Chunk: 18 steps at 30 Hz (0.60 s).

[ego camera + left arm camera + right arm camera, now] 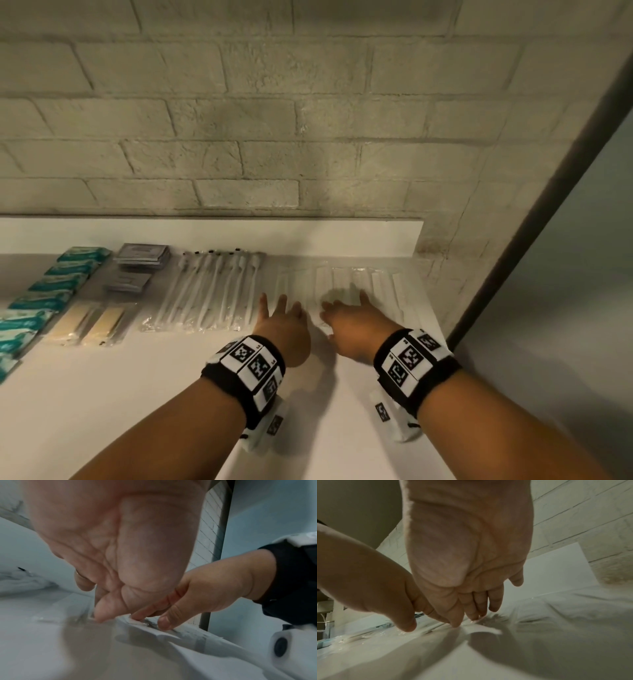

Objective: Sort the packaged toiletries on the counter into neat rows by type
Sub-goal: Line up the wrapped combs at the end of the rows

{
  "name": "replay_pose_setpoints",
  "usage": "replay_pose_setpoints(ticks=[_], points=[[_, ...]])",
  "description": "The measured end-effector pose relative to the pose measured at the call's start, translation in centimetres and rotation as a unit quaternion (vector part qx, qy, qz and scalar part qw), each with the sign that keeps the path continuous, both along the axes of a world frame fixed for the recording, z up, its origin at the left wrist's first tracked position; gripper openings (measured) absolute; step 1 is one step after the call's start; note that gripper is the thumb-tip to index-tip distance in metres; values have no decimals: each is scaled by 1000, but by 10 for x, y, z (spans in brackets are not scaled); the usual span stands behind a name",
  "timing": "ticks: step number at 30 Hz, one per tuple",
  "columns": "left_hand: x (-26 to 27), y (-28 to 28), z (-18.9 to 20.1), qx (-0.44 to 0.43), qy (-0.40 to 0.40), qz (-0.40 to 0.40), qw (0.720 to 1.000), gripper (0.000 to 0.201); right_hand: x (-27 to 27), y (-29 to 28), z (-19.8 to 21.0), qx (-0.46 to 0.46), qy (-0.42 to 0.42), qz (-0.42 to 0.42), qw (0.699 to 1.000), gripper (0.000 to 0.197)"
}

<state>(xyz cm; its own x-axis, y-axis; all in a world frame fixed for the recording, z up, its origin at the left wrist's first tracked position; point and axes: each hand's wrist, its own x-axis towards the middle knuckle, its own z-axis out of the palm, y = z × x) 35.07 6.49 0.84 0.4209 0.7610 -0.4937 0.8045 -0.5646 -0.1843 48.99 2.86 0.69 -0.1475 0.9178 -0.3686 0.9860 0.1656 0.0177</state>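
A row of white items in clear wrappers (363, 281) lies at the right end of the white counter (137, 394). My left hand (281, 311) and right hand (346, 308) are side by side on the near ends of these wrappers, fingers stretched forward and fingertips pressing down. In the left wrist view, my left hand (96, 601) touches the plastic with its thumb tip, and my right hand (197, 595) touches a wrapper edge (154, 632). In the right wrist view, my right hand (471, 608) has its straight fingers on crinkled plastic (556, 608), with my left hand (376, 588) beside it. Neither hand grips anything.
Left of my hands lie wrapped toothbrushes (212, 291), beige packets (92, 322), stacked grey sachets (142, 255) and a line of teal packets (51, 287). A brick wall (308, 137) rises behind the counter. A dark frame (548, 205) borders the counter's right end.
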Motion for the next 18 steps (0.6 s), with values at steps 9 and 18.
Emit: replay_pose_setpoints(ticks=[9, 18], points=[[-17, 4, -2, 4, -52, 25, 998, 69, -16, 3, 8, 38, 38, 1, 999, 50], [-29, 14, -3, -10, -15, 9, 1000, 70, -37, 19, 3, -18, -8, 10, 1000, 51]])
